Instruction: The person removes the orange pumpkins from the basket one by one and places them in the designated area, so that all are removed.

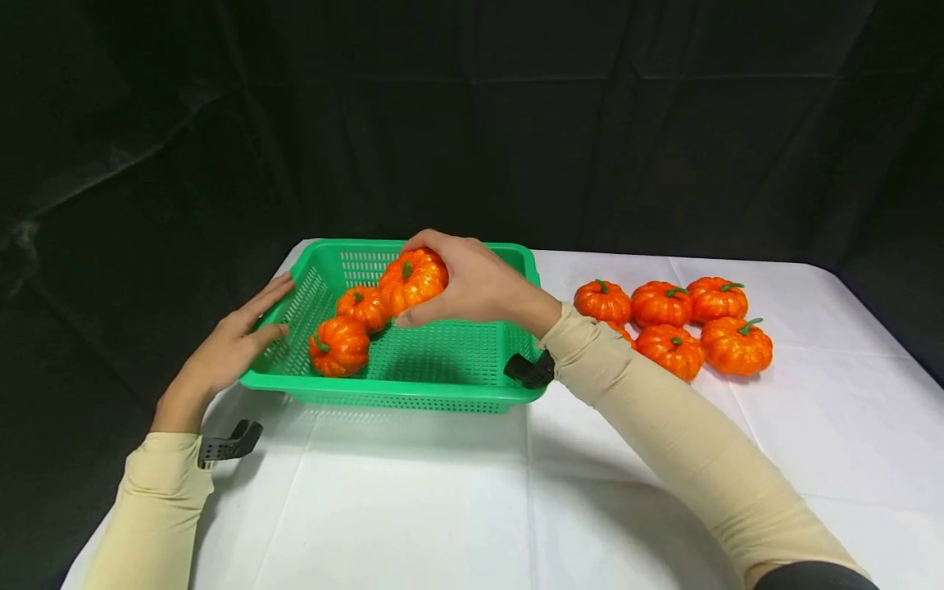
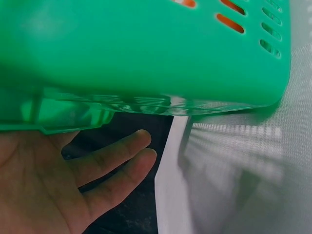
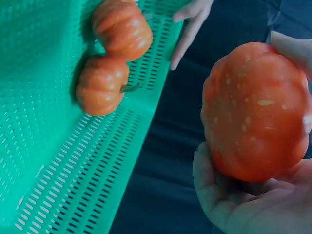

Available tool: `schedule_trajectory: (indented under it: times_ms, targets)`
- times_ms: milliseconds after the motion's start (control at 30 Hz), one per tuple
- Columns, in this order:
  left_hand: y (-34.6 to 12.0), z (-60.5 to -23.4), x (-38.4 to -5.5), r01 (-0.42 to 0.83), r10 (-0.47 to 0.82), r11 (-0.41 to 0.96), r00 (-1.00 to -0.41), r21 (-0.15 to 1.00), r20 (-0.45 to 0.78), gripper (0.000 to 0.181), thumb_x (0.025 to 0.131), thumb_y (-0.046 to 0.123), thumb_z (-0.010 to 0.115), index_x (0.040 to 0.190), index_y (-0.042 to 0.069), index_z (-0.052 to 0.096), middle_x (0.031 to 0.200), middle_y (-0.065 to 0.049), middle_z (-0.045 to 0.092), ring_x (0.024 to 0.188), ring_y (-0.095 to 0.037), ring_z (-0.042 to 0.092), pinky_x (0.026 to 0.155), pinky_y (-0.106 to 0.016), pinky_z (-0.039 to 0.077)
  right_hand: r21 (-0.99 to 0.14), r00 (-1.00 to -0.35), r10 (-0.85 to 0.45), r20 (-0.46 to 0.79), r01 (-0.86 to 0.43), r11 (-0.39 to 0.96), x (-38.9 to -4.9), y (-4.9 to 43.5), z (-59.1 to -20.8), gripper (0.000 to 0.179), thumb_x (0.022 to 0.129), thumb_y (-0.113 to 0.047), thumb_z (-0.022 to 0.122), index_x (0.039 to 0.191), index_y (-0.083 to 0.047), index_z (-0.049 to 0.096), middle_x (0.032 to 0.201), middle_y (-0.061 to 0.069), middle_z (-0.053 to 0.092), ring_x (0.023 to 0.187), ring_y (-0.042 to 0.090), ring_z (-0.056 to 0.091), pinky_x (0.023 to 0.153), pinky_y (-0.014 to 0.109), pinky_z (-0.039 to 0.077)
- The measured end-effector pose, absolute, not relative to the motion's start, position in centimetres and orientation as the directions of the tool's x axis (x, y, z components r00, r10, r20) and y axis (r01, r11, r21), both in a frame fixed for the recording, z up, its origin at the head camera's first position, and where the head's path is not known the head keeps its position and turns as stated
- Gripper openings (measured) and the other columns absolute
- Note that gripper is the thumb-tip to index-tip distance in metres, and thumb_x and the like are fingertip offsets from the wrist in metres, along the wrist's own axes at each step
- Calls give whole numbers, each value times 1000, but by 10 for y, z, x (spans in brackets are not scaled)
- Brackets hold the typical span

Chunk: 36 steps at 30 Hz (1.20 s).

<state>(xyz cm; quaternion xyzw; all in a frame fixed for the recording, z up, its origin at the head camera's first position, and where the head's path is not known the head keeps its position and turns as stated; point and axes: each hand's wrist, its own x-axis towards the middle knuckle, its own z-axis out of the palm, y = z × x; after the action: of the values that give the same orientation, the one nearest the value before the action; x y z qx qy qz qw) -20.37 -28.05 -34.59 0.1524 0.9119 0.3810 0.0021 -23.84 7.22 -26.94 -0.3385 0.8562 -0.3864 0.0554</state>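
Observation:
My right hand (image 1: pixel 479 283) grips a small orange pumpkin (image 1: pixel 415 283) with a green stem, holding it over the green plastic basket (image 1: pixel 413 387). In the right wrist view, fingers and thumb wrap the sides of this pumpkin, its speckled base facing the camera. Two more pumpkins, one nearer (image 1: pixel 339 347) and one farther (image 1: pixel 361 306), lie together in the basket's left part. At the left rim rests my left hand (image 1: pixel 229 348), its fingers extended along the outside. The left wrist view shows this hand's straight fingers (image 2: pixel 122 170) beside the basket wall.
To the right of the basket, several pumpkins (image 1: pixel 661 304) stand grouped on the white-covered table (image 1: pixel 413 508). My right forearm partly covers one of them. A black cloth (image 1: pixel 472 123) hangs behind the table, and the table's edge runs close by the left hand.

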Motion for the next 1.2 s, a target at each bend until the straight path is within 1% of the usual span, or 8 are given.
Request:
schedule_trajectory:
  times_ms: [100,200,300,500,767,933,1100,1200]
  targets:
    - [-281,-346,-204,281,282,662,-952,694,117,65,107,14,50,166,12,26,173,-8,13,154,-45,13,114,-75,12,-674,-765,-614,195,-559,483,-232,79,-267,72,75,-38,91,134,-13,59,116,-1,64,100,19,61,81,32,57]
    - [-281,-345,-203,283,282,663,-952,693,120,64,107,14,50,166,11,26,173,-9,13,154,-45,12,114,-75,11,-647,-760,-610,224,-584,491,-224,86,-266,73,75,-40,92,135,-12,60,123,-1,62,104,19,59,82,33,57]
    - [-281,-346,-203,280,280,665,-953,693,117,64,107,14,50,166,11,25,173,-9,13,154,-45,12,114,-75,11,-656,-755,-607,249,-593,468,-218,94,-268,72,75,-39,93,134,-12,62,126,-2,59,105,18,59,84,33,57]
    - [-281,-347,-204,273,278,660,-954,700,111,65,107,14,49,167,12,25,173,-9,12,154,-46,12,113,-76,12,-680,-750,-591,298,-601,420,-205,115,-270,69,75,-33,94,132,-13,64,121,-4,59,103,17,60,83,36,58]
    - [-281,-345,-204,278,279,656,-953,702,116,65,107,14,50,166,12,25,173,-10,12,154,-46,11,113,-76,10,-708,-763,-552,336,-591,386,-190,143,-276,68,76,-32,93,135,-16,63,123,-4,61,105,16,60,83,40,58]
    - [-281,-344,-203,278,280,653,-953,704,116,65,107,14,50,166,11,24,173,-10,12,154,-46,11,113,-76,10,-720,-762,-530,372,-597,353,-183,160,-283,65,77,-25,93,134,-15,64,121,-5,62,108,15,60,85,40,58]
    - [-280,-343,-202,279,282,650,-952,706,117,65,107,13,49,166,11,24,173,-10,12,154,-46,11,113,-76,10,-720,-799,-482,360,-566,401,-175,177,-289,67,78,-23,93,137,-14,63,124,-7,62,109,15,59,85,43,57]
    - [-280,-343,-202,278,281,651,-953,707,116,64,107,14,49,166,11,24,173,-10,12,154,-46,10,113,-76,9,-736,-826,-448,343,-532,419,-170,185,-291,67,79,-24,93,138,-16,63,128,-7,62,109,17,59,82,42,58]
